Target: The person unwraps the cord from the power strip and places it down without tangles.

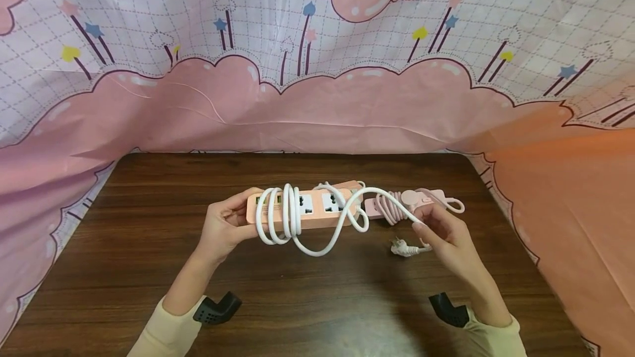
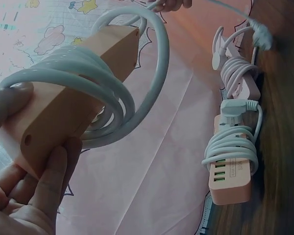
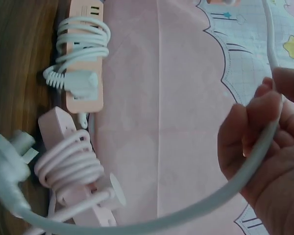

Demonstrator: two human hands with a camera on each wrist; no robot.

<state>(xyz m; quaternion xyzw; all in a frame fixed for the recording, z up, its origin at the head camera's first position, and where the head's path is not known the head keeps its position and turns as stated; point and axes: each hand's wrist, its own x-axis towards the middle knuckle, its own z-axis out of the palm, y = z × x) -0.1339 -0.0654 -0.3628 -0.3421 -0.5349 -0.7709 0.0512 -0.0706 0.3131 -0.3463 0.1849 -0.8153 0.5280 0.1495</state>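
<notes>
Raised above the table, an orange power strip [image 1: 317,219] has several turns of white cord [image 1: 289,211] wound round its left part. My left hand [image 1: 225,223] grips the strip's left end, thumb and fingers on opposite sides, as the left wrist view also shows. From the strip's right end the cord loops across to my right hand [image 1: 446,236], which pinches it between thumb and fingers. Past that hand the free end hangs down with a white plug [image 1: 404,248]. In the right wrist view the cord [image 3: 201,213] curves from the fingers to the plug [image 3: 7,171].
Farther back on the dark wooden table [image 1: 163,225] lie a second orange strip [image 2: 230,181], its cord wrapped round it, and a pink strip [image 1: 372,208] with a pink cord wound round it. A patterned pink and white curtain [image 1: 317,109] stands behind and beside the table.
</notes>
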